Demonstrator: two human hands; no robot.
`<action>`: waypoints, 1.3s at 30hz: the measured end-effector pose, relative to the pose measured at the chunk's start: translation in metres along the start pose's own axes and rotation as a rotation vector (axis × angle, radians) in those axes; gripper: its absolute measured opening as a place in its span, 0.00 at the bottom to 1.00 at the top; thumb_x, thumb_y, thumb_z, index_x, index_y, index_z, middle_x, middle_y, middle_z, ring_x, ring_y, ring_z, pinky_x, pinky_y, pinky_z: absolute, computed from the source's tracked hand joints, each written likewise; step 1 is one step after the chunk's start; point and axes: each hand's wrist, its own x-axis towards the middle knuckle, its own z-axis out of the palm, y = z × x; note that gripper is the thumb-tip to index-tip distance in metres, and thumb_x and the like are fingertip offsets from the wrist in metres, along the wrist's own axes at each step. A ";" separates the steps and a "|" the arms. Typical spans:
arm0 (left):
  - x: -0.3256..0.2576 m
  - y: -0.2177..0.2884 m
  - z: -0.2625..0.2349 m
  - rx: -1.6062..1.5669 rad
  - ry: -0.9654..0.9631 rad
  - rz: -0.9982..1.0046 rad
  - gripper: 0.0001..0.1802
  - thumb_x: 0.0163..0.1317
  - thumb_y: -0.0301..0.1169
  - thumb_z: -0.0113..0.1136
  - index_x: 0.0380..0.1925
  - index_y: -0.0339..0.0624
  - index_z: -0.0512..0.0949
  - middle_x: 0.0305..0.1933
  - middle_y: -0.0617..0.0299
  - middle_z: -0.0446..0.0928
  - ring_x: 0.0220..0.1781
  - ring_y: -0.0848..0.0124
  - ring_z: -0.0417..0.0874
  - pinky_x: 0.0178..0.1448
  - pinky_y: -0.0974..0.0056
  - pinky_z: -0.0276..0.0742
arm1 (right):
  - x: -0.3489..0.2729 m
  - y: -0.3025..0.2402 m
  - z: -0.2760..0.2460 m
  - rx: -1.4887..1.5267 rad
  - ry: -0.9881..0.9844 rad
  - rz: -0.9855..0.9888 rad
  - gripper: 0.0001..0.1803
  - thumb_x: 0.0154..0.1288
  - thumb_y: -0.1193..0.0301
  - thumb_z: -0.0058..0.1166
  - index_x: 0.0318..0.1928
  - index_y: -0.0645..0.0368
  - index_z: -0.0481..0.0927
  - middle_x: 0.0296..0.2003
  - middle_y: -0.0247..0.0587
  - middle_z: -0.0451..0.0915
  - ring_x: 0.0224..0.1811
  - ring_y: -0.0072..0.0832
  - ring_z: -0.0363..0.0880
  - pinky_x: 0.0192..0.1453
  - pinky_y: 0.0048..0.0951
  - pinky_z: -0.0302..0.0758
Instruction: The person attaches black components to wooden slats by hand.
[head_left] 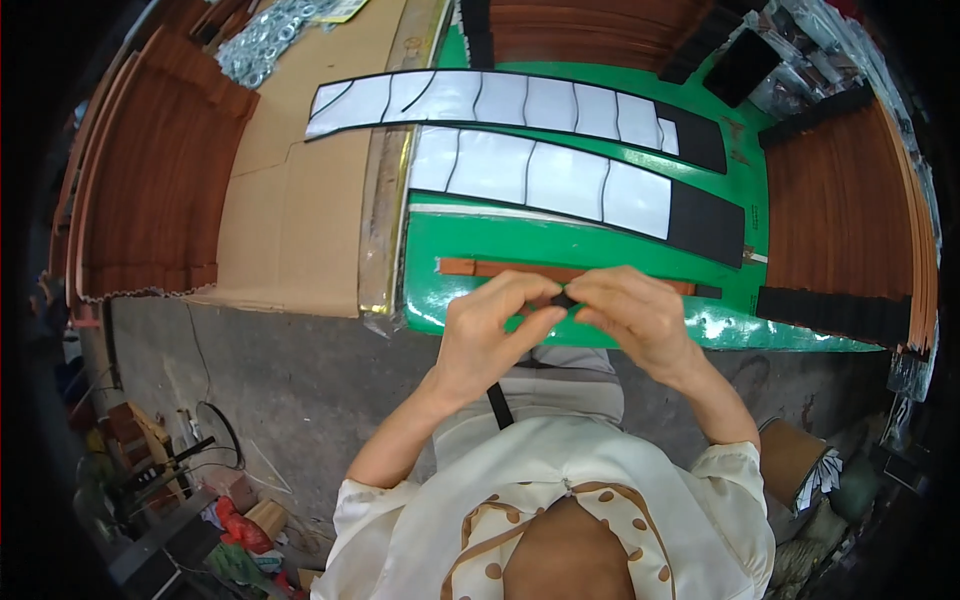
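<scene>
Close together at the near edge of the green table, my left hand [488, 325] and my right hand [640, 318] pinch a small black piece [565, 300] between their fingertips. Fingers cover most of it, so its kind does not show. Just beyond the hands lies a narrow reddish-brown strip [475, 268] with a black end at its right, partly hidden by the fingers. Farther off, two long white strips with black edging, an upper one [500, 98] and a lower one [565, 180], lie side by side, each with a black right end.
Stacks of brown slatted panels stand at the left [160, 170], right [840, 200] and far side [590, 30]. Brown cardboard [290, 220] covers the left table. Metal rings [265, 45] lie at its far end. A black phone-like slab [741, 68] rests at the far right.
</scene>
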 end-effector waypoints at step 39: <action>-0.013 -0.093 -0.065 0.072 0.178 0.040 0.15 0.47 0.21 0.66 0.38 0.35 0.78 0.39 0.55 0.78 0.41 0.60 0.80 0.41 0.61 0.75 | 0.037 -0.007 0.118 -0.161 0.097 0.115 0.13 0.48 0.76 0.65 0.38 0.54 0.84 0.32 0.33 0.78 0.33 0.29 0.76 0.32 0.29 0.74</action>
